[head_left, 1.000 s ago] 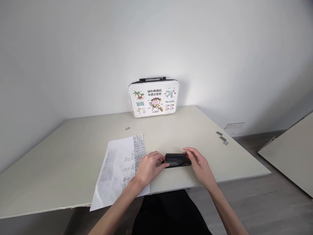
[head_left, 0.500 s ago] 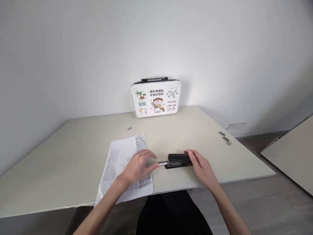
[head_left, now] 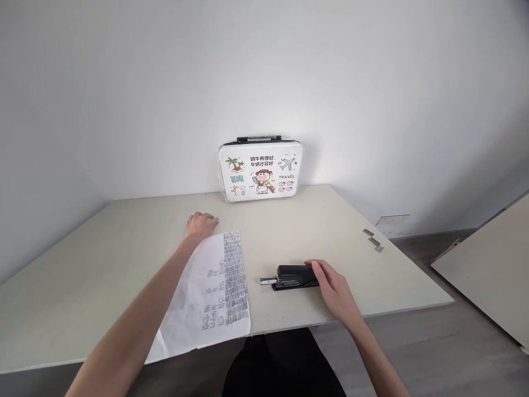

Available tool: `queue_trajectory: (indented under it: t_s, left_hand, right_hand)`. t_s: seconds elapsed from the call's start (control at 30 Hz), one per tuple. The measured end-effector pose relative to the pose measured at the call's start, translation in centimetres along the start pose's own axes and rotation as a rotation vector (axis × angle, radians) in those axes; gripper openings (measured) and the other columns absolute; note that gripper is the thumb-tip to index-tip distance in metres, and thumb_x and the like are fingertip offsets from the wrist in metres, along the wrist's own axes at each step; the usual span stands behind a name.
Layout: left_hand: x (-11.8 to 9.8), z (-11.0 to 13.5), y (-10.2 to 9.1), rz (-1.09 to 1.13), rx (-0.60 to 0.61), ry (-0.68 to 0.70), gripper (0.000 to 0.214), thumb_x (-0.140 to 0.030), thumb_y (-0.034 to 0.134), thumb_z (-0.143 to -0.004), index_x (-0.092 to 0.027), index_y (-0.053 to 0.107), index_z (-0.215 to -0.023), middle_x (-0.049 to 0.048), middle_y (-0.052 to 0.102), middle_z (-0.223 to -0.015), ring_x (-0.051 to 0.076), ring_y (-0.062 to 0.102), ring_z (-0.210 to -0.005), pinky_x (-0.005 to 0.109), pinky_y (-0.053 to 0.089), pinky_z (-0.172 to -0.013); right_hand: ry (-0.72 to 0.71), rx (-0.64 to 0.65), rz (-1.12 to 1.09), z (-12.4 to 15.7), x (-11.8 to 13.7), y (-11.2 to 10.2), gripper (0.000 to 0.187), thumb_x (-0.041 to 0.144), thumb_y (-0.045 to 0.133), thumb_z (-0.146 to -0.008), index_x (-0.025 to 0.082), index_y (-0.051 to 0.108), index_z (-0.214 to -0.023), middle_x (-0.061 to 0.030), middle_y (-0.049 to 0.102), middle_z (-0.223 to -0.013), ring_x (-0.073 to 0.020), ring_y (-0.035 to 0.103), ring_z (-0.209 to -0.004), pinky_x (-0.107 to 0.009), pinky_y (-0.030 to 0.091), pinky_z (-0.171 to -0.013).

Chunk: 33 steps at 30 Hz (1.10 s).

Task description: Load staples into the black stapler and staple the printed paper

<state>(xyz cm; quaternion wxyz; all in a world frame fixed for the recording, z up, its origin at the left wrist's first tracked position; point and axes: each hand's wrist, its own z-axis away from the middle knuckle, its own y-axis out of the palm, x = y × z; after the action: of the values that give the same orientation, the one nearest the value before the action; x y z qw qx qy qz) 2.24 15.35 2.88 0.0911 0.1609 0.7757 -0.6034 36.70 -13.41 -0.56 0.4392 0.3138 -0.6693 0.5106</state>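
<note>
A black stapler point(head_left: 295, 277) lies on the table with its silver staple tray point(head_left: 268, 281) sticking out of the front, toward the left. Wrapped round the stapler's back end is my right hand point(head_left: 330, 281). My left hand point(head_left: 199, 225) reaches to the far side of the table, its thumb and fingers closed on a small grey strip of staples point(head_left: 213, 220). Below the left forearm, printed paper sheets point(head_left: 210, 298) lie partly covered and hang over the front edge.
A white cartoon-printed case point(head_left: 260, 171) with a black handle leans upright against the wall. Several grey staple strips point(head_left: 374, 241) lie near the table's right edge. A pale panel point(head_left: 491, 270) stands on the right, beyond a gap showing the floor.
My left hand has left the stapler's pulled-out tray and moved up and left to the staple strip beyond the paper. My right hand stays on the stapler.
</note>
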Motion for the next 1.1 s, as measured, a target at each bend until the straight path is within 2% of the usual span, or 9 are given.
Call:
queue_trajectory:
  t_s: [0.17,0.3,0.43,0.6,0.73,0.9,1.1]
  left_hand:
    - [-1.6,1.0,0.0,0.021,0.022,0.096,0.019,-0.031,0.054,-0.094,-0.017,0.068,-0.093,0.0159,0.068,-0.108,0.034,0.060,-0.112,0.046,0.045,-0.100]
    - [-3.8,3.5,-1.3,0.108,0.019,0.196,0.031,-0.031,0.038,-0.102,-0.016,0.064,-0.108,0.0138,0.070,-0.105,0.028,0.065,-0.097,0.040,0.051,-0.086]
    - [-6.7,8.4,-2.6,0.235,0.078,0.295,0.036,-0.037,0.036,-0.105,-0.021,0.060,-0.126,0.0041,0.073,-0.093,0.019,0.069,-0.081,0.030,0.054,-0.075]
    - [-10.0,15.5,-3.9,0.512,0.222,0.382,0.033,-0.048,0.053,-0.100,-0.025,0.073,-0.114,0.0032,0.077,-0.094,0.020,0.072,-0.085,0.031,0.058,-0.077]
    - [-10.9,19.1,-3.7,0.495,0.241,0.449,0.026,-0.045,0.058,-0.101,-0.027,0.074,-0.112,0.0017,0.076,-0.091,0.019,0.071,-0.083,0.032,0.058,-0.078]
    - [-11.0,20.5,-2.6,0.422,0.145,0.632,0.027,-0.039,0.049,-0.107,-0.027,0.072,-0.114,0.0065,0.073,-0.107,0.022,0.068,-0.098,0.036,0.058,-0.083]
    - [-11.1,20.9,-2.2,0.417,0.154,0.655,0.024,-0.038,0.051,-0.106,-0.026,0.072,-0.110,0.0055,0.072,-0.106,0.021,0.069,-0.094,0.036,0.058,-0.082]
  right_hand:
    - [-0.021,-0.004,0.005,0.0,0.1,-0.1,0.056,0.065,0.036,-0.103,0.026,0.069,-0.125,-0.0092,0.073,-0.126,-0.0288,0.067,-0.110,-0.036,0.055,-0.086]
    - [-0.033,-0.014,0.015,-0.1,0.0,-0.3,0.056,0.065,0.036,-0.103,0.026,0.071,-0.123,-0.0089,0.074,-0.124,-0.0286,0.068,-0.108,-0.036,0.055,-0.085]
    - [-0.043,-0.021,0.017,-0.2,-0.3,-0.3,0.056,0.066,0.037,-0.102,0.026,0.071,-0.122,-0.0082,0.075,-0.121,-0.0283,0.068,-0.105,-0.035,0.055,-0.082]
    - [-0.037,-0.017,0.015,-0.1,-0.3,-0.5,0.057,0.067,0.036,-0.102,0.026,0.071,-0.121,-0.0084,0.075,-0.121,-0.0279,0.068,-0.102,-0.034,0.054,-0.080]
    - [-0.025,-0.010,0.016,0.0,0.0,-0.5,0.055,0.066,0.036,-0.103,0.027,0.071,-0.121,-0.0075,0.074,-0.123,-0.0272,0.068,-0.104,-0.034,0.053,-0.083]
    - [-0.039,-0.015,0.009,0.0,-0.1,-0.4,0.057,0.066,0.036,-0.102,0.026,0.071,-0.124,-0.0090,0.074,-0.121,-0.0289,0.068,-0.106,-0.035,0.055,-0.082]
    - [-0.026,-0.014,0.020,0.0,-0.3,-0.4,0.055,0.065,0.036,-0.103,0.027,0.071,-0.123,-0.0072,0.074,-0.122,-0.0273,0.068,-0.103,-0.033,0.054,-0.078]
